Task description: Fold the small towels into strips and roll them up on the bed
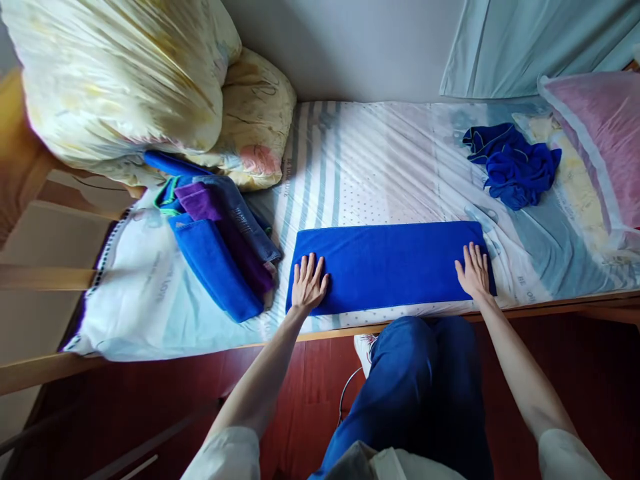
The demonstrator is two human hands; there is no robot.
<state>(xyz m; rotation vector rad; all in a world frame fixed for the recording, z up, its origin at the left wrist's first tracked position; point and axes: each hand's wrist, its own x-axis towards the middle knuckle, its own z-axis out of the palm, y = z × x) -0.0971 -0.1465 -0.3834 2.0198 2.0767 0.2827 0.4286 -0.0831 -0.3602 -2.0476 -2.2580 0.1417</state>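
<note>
A bright blue towel (390,265) lies folded into a long flat strip on the striped mattress (380,167), near its front edge. My left hand (309,283) rests flat on the strip's left end, fingers spread and open. My right hand (473,271) presses flat on the right end, fingers stretched out too. Neither hand holds anything.
A stack of folded blue and purple cloths (220,240) sits left of the towel. A crumpled blue cloth (513,163) lies at the back right beside a pink pillow (600,133). Yellow bedding (130,80) is piled at the back left. My blue-trousered knee (415,380) is below the wooden bed edge.
</note>
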